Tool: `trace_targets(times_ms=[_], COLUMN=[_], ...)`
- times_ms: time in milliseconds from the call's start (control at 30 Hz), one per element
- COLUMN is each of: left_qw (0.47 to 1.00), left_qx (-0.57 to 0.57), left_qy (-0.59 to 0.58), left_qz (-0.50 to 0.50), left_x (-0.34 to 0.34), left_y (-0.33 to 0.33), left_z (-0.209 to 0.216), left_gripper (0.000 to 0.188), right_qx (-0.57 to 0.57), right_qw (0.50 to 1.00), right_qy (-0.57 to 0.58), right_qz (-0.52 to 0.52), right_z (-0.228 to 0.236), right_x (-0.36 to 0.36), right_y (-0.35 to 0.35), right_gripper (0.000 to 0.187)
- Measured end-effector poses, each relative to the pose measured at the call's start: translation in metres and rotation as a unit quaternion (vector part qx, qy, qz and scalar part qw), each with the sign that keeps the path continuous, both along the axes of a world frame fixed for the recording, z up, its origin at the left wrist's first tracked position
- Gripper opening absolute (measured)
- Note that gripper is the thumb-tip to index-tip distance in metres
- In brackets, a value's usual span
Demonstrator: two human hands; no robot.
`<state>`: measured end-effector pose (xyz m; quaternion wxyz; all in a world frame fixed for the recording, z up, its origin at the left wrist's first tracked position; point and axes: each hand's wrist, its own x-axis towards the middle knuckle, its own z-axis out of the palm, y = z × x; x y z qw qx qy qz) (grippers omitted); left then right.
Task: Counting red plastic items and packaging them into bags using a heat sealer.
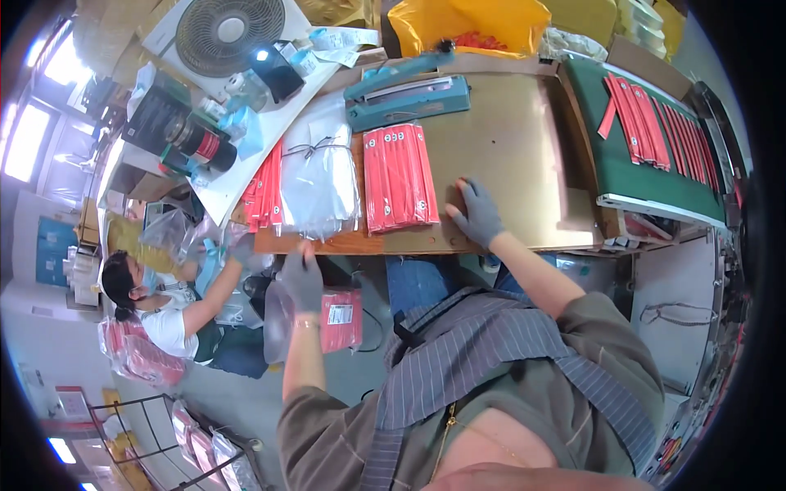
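Observation:
My right hand (477, 211), in a grey fingerless glove, lies on the brown tabletop (508, 155) with its fingers apart and nothing in them. To its left rests a row of red strip packs (399, 176) in clear wrapping. My left hand (303, 280), gloved alike, is at the table's front edge with its fingers drawn together; whatever is between them cannot be made out. Just beyond its fingertips lies a tied stack of clear plastic bags (319, 184). Below the edge, beside my left wrist, is a bagged red bundle (340, 319) with a white label.
A blue-green bag sealer (409, 102) stands behind the red packs. At right, more red strips (639, 123) lie on a green conveyor belt (630, 184). A fan (229, 33) and bottles crowd the white board at left. A co-worker (176, 311) sits at left; a yellow bag (467, 24) is behind.

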<state>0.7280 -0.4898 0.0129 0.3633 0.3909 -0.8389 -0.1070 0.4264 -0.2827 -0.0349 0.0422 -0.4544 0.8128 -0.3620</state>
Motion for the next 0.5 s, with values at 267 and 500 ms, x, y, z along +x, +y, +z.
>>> trace_targets(times_ms=[267, 500], left_qw=[0.954, 0.827], left_qx=[0.268, 0.413], left_qy=[-0.077, 0.329], left_qz=[-0.110, -0.191], left_x=[-0.055, -0.109], left_y=[-0.149, -0.051], left_z=[-0.041, 0.065], left_gripper=[0.021, 0.033], right_qx=[-0.016, 0.022], right_qw=[0.991, 0.997], right_qy=[0.104, -0.074], right_qz=[0.088, 0.030], right_z=[-0.005, 0.011], right_x=[0.016, 0.000], right_y=[0.035, 0.048], right_gripper=[0.043, 0.043])
